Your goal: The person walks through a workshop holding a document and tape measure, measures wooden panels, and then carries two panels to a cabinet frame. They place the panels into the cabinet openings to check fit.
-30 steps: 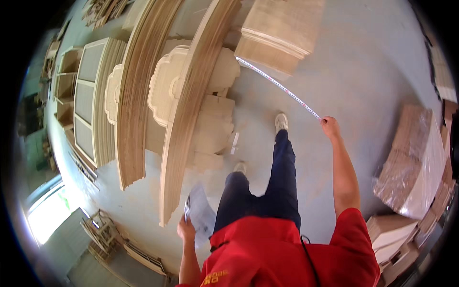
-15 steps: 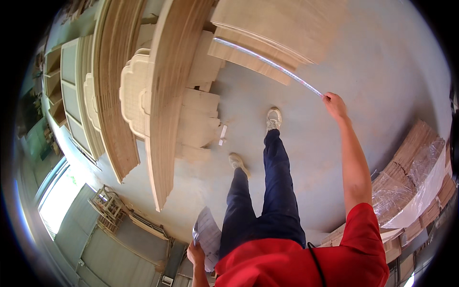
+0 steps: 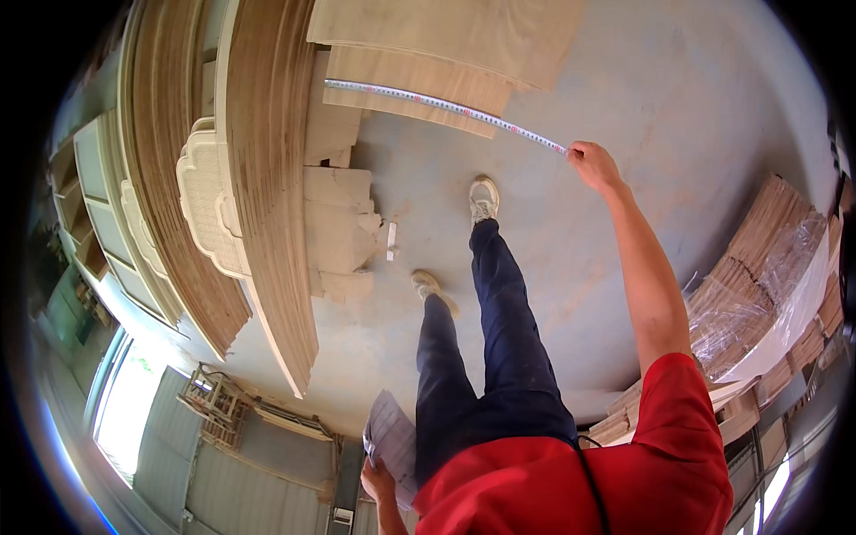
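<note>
My right hand [image 3: 594, 164] is stretched out ahead and grips a tape measure. Its long blade [image 3: 446, 107] runs out to the left across the flat wooden boards [image 3: 446, 53] and reaches the tall stack of curved plywood panels [image 3: 267, 178]. My left hand [image 3: 378, 481] hangs low at my side and holds a sheet of paper [image 3: 392, 441]. Both my legs in dark trousers and light shoes [image 3: 482, 198] stand on the concrete floor [image 3: 571, 267].
Carved pale wooden panels [image 3: 209, 201] lean beside the curved stack. Small wood offcuts [image 3: 337, 223] lie on the floor by my feet. Wrapped bundles of boards [image 3: 758, 276] are piled at the right. White cabinet frames [image 3: 98, 205] stand at the left.
The view has swung so the wood stacks sit closer and further left. My right hand still holds the tape stretched out; my left hand with the paper has dropped lower.
</note>
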Demonstrator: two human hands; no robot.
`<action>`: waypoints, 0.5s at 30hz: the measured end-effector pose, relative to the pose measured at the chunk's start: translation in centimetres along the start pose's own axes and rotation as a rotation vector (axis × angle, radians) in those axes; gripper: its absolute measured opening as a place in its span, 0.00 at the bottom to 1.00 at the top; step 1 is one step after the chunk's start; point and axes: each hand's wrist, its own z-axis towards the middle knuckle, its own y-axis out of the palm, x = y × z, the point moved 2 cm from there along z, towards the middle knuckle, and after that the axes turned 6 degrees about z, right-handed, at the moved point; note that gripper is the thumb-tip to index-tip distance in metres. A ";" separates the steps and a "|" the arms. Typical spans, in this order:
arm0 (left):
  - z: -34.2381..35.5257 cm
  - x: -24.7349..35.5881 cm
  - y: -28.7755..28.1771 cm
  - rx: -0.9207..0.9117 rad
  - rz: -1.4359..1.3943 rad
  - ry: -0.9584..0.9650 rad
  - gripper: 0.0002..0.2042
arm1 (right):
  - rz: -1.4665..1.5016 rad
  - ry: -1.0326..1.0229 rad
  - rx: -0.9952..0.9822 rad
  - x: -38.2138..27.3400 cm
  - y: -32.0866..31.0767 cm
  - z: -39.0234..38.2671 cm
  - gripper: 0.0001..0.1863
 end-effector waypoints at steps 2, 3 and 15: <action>-0.1 0.0 -0.2 -0.018 -0.010 -0.007 0.11 | -0.012 0.015 -0.006 0.0 0.4 0.3 0.14; -0.3 0.0 -0.2 -0.006 -0.028 0.004 0.11 | -0.019 0.024 -0.010 0.0 0.5 0.4 0.14; 0.5 0.6 -1.3 -0.001 -0.019 0.038 0.10 | -0.023 0.031 0.009 -0.4 0.2 0.8 0.14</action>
